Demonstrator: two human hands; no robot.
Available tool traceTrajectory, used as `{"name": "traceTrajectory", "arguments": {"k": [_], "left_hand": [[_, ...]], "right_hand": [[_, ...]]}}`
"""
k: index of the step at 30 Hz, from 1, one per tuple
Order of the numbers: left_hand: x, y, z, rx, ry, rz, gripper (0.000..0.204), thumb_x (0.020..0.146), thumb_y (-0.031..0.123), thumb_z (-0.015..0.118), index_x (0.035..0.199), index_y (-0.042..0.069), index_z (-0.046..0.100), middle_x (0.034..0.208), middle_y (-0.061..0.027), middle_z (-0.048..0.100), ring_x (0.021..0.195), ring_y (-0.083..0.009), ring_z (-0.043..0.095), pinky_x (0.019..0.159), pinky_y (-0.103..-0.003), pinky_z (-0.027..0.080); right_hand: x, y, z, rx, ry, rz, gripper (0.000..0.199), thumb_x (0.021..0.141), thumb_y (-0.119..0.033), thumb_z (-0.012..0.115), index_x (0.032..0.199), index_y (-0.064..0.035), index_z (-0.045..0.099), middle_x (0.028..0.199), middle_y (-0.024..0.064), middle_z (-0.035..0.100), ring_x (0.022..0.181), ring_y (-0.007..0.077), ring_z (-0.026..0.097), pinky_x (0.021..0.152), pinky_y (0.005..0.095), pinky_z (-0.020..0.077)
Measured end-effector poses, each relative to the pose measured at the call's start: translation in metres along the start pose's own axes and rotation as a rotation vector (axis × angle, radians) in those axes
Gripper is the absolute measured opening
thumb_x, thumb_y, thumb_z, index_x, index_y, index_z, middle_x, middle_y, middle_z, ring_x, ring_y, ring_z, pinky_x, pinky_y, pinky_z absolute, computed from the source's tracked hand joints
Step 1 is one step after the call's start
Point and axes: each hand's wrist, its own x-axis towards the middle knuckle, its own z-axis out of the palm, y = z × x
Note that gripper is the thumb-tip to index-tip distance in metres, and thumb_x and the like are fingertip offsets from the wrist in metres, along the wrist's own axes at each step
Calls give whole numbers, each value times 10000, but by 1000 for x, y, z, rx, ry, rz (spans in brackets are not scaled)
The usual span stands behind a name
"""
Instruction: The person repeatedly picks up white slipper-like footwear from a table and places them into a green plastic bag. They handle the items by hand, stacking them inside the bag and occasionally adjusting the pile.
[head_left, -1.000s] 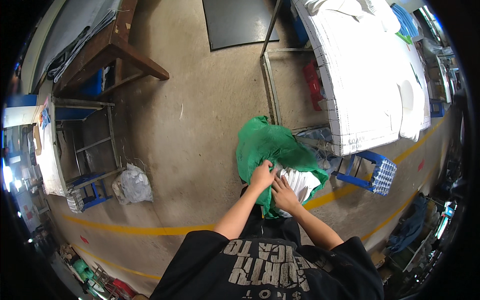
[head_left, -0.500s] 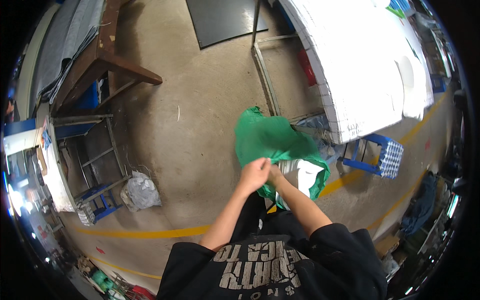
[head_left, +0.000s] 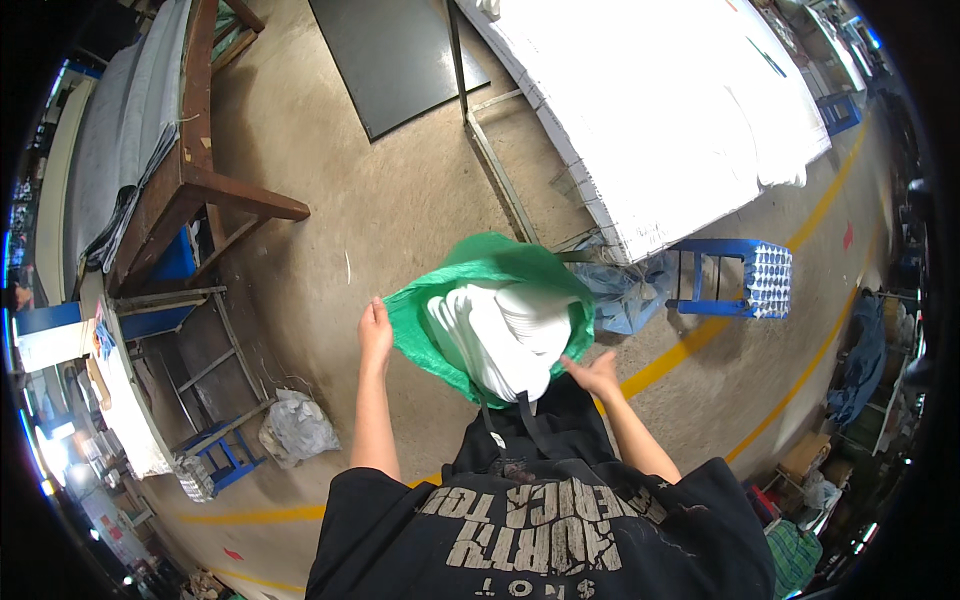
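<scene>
A green woven sack (head_left: 470,255) stands in front of me with its mouth spread wide. Stacks of thin, white, curved pieces (head_left: 500,335) fill it; I cannot make out their exact kind. My left hand (head_left: 375,333) is closed on the sack's left rim, fingers pinching the edge. At the right rim, my right hand (head_left: 594,376) has its fingers apart, and one digit touches the sack's edge. Dark straps (head_left: 530,415) hang between the sack and my black clothing.
Ahead on the right stands a table with a white cover (head_left: 690,130). Beside it are a blue stool (head_left: 740,280) and a bluish plastic bag (head_left: 635,295). On the left are a wooden-legged table (head_left: 245,195) and a whitish bag (head_left: 298,428). A dark board (head_left: 400,65) lies farther ahead.
My hands were close together at the sack's rim and are now apart on either side. The mouth has opened wider, showing more white pieces. The sack now appears farther left in view.
</scene>
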Motion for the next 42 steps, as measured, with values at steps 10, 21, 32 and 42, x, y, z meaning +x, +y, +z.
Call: {"name": "traceTrajectory", "arguments": {"k": [10,21,32,42], "left_hand": [[-101,73,70,918,-94,709,620,880,281,739,1435,68,560,1437,-227,492,1383,-411,426,1161,-597,341],[-95,61,121,1230,-624,592,976,834,397,785,1669,345,281,1738,-255,138,1610,-393,177,1251,-698,72],[-91,84,124,1527,-707,796,1041,733,753,740,1633,470,300,1763,-213,-3,1642,-318,23,1187,-805,2],[-187,76,198,1449,-721,427,760,983,640,553,1655,361,331,1756,-246,-31,1631,-393,-45,1128,-843,-14]], "right_hand": [[4,-6,88,963,-522,-231,295,1047,-387,620,1126,-113,544,898,-5,620,795,93,606,667,285,465],[19,-90,145,1019,-515,-217,330,1059,-237,539,1267,9,614,1106,178,699,1069,283,675,947,406,527],[30,-43,-23,1253,-812,-42,319,1048,-260,610,1158,26,699,1082,103,743,966,203,706,885,356,550],[54,27,-69,902,-558,-45,369,1084,-351,598,1129,-14,742,965,27,748,834,107,665,757,270,516]]}}
